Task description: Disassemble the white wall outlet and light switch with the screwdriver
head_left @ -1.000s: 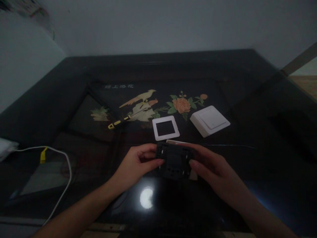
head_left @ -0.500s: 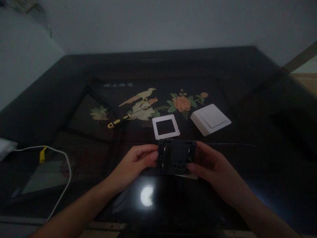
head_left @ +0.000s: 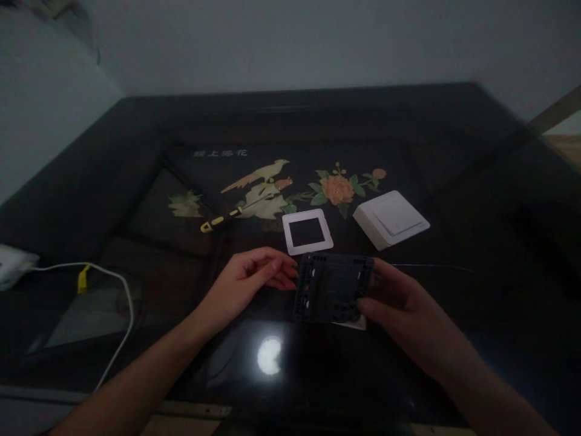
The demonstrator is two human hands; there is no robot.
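My right hand [head_left: 399, 309] grips a dark square switch module [head_left: 331, 287] by its right edge, holding it tilted just above the black table [head_left: 136, 151]. A thin white plate shows under the module's lower right corner. My left hand [head_left: 247, 281] sits just left of the module with fingers loosely spread, their tips close to its left edge but not gripping it. Beyond the hands lie a white square frame [head_left: 307, 232] and a white wall switch [head_left: 391, 219].
A yellow-and-black screwdriver [head_left: 227, 217] lies at the left of the frame, on the painted bird-and-flower panel. A white cable [head_left: 118, 290] with a yellow tag runs from a white object at the far left edge. A lamp's reflection glares near the front edge.
My left hand has let go of the module and its fingers have opened. The right hand has moved the module slightly to the right and turned it more upright.
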